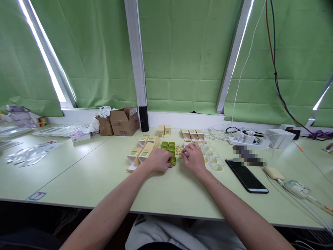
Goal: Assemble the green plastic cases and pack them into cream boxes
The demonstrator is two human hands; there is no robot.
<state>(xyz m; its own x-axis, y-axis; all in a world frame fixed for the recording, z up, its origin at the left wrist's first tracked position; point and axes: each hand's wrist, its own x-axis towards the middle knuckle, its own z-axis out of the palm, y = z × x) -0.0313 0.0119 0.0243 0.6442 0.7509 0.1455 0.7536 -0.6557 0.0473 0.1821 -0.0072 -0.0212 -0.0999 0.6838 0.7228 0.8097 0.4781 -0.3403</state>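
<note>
Cups: green, on table, betw. hands; I'd guess v. light, semi-stiff; take by rim, gently.
L hand: grip narrow, fingers on front cup.
R hand: fingertips bunched by yellow pcs; can't tell if holding any.

Green boxes, small, squarish, open-topped: upright, packed in two columns, nearer ones partly hidden. Yellow pieces, tiny, blocky: short rows just right of green boxes; finer detail too small to tell.
</note>
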